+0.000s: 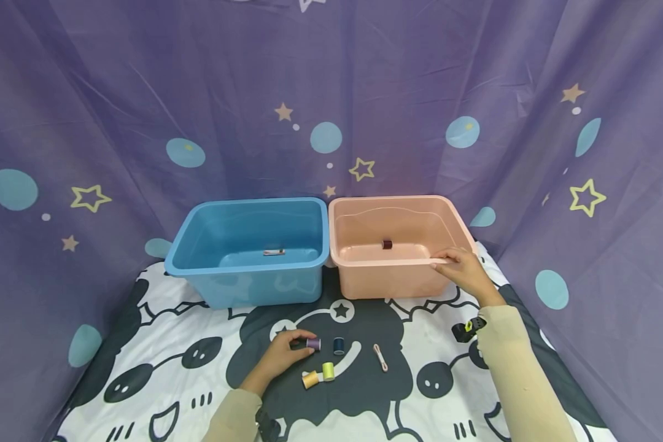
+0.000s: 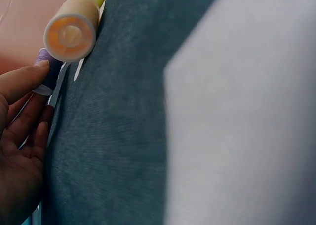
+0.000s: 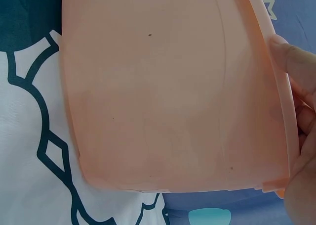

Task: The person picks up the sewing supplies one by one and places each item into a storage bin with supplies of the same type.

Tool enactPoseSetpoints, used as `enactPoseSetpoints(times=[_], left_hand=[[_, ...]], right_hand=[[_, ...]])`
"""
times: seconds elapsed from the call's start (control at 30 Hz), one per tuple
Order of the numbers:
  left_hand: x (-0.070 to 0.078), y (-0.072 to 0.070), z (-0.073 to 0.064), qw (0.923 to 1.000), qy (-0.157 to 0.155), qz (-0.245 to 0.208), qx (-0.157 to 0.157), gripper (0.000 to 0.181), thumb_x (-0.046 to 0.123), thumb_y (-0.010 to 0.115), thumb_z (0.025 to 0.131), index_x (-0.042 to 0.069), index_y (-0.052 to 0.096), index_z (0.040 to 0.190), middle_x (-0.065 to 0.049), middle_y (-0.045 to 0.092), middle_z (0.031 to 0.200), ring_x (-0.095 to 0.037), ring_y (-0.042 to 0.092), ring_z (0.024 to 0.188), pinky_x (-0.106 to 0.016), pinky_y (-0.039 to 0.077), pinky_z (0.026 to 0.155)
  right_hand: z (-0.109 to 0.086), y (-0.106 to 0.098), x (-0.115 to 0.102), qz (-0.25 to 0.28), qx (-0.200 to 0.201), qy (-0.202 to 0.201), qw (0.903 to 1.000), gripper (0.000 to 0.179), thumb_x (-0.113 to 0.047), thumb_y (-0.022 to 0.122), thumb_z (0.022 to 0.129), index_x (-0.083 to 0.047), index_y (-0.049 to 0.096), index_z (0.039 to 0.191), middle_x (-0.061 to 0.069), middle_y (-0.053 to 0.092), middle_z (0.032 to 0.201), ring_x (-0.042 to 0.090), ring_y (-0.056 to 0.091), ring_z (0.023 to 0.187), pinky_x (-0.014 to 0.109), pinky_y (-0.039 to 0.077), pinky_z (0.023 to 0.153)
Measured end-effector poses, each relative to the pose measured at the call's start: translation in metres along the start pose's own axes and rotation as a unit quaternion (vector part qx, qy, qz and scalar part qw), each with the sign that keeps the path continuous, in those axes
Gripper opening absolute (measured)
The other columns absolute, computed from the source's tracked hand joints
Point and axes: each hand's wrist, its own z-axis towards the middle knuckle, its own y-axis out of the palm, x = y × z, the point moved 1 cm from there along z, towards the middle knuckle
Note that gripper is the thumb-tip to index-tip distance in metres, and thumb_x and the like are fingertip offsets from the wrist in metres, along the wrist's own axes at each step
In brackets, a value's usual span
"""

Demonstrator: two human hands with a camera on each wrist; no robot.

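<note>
Between thumb and fingers, my left hand (image 1: 283,356) pinches a purple thread spool (image 1: 313,344) at the cloth; the left wrist view shows the thumb on top of the spool (image 2: 48,74). Just right of it stands a dark blue spool (image 1: 339,346). Nearer me are a yellow-green spool (image 1: 328,371) and an orange spool (image 1: 310,380), touching or nearly so. A pale pink thread bundle (image 1: 380,358) lies further right. My right hand (image 1: 464,270) grips the front rim of the peach bin (image 1: 392,279), thumb outside in the right wrist view. A dark maroon spool (image 1: 387,244) lies in that bin.
To the left of the peach bin, a blue bin (image 1: 254,287) holds a small pale thread bundle (image 1: 274,252). Both stand on a black-and-white patterned cloth (image 1: 199,380). A purple curtain (image 1: 243,73) hangs behind and at both sides.
</note>
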Motion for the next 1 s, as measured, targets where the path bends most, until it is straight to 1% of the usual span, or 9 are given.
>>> enactPoseSetpoints(times=[0.23, 0.43, 0.53, 0.73, 0.83, 1.0], left_hand=[[-0.0009, 0.0021, -0.0022, 0.9998, 0.002, -0.018, 0.005, 0.023, 0.014, 0.074, 0.080, 0.010, 0.071, 0.102, -0.005, 0.069, 0.101, -0.023, 0.061, 0.092, -0.033, 0.049, 0.081], [-0.0001, -0.0003, -0.0030, 0.9994, 0.021, 0.001, 0.027, 0.021, 0.013, 0.074, 0.080, 0.010, 0.071, 0.100, -0.004, 0.070, 0.097, -0.015, 0.061, 0.087, -0.028, 0.050, 0.076], [-0.0002, -0.0013, -0.0023, 0.9992, 0.023, 0.011, 0.030, 0.020, 0.012, 0.074, 0.080, 0.011, 0.071, 0.100, -0.003, 0.070, 0.096, -0.013, 0.060, 0.086, -0.028, 0.050, 0.075], [0.0017, -0.0022, -0.0006, 0.9995, 0.008, 0.011, 0.028, 0.021, 0.012, 0.074, 0.080, 0.011, 0.071, 0.100, -0.002, 0.069, 0.096, -0.017, 0.061, 0.087, -0.029, 0.050, 0.076], [0.0036, -0.0033, -0.0002, 0.9996, 0.010, 0.007, 0.027, 0.021, 0.011, 0.074, 0.080, 0.011, 0.071, 0.100, -0.003, 0.069, 0.096, -0.019, 0.061, 0.088, -0.030, 0.051, 0.076], [0.0047, -0.0056, 0.0009, 0.9993, 0.012, 0.003, 0.034, 0.022, 0.009, 0.074, 0.079, 0.010, 0.071, 0.100, -0.004, 0.069, 0.096, -0.020, 0.061, 0.087, -0.031, 0.051, 0.077]], right_hand=[[-0.0031, 0.0009, 0.0013, -0.012, 0.008, -0.007, 0.9999, 0.019, -0.015, 0.071, 0.084, -0.001, 0.070, 0.096, 0.013, 0.068, 0.097, 0.024, 0.058, 0.093, 0.039, 0.045, 0.081], [0.0000, 0.0017, 0.0000, -0.006, 0.010, -0.013, 0.9999, 0.019, -0.015, 0.071, 0.084, 0.000, 0.070, 0.097, 0.014, 0.068, 0.098, 0.024, 0.057, 0.095, 0.041, 0.044, 0.085], [0.0009, 0.0014, -0.0007, -0.010, 0.011, -0.011, 0.9998, 0.019, -0.015, 0.071, 0.084, 0.000, 0.070, 0.096, 0.014, 0.068, 0.098, 0.024, 0.058, 0.095, 0.039, 0.044, 0.084], [0.0008, 0.0009, -0.0029, -0.011, 0.017, -0.015, 0.9997, 0.018, -0.014, 0.071, 0.084, 0.001, 0.070, 0.095, 0.015, 0.068, 0.095, 0.026, 0.057, 0.094, 0.034, 0.042, 0.083], [0.0006, 0.0015, -0.0026, -0.007, 0.018, -0.018, 0.9997, 0.018, -0.014, 0.071, 0.085, 0.001, 0.070, 0.095, 0.015, 0.068, 0.095, 0.027, 0.056, 0.095, 0.032, 0.041, 0.083], [0.0007, 0.0023, -0.0015, -0.002, 0.021, -0.018, 0.9996, 0.018, -0.015, 0.071, 0.085, 0.001, 0.070, 0.094, 0.015, 0.068, 0.094, 0.025, 0.057, 0.092, 0.024, 0.041, 0.079]])
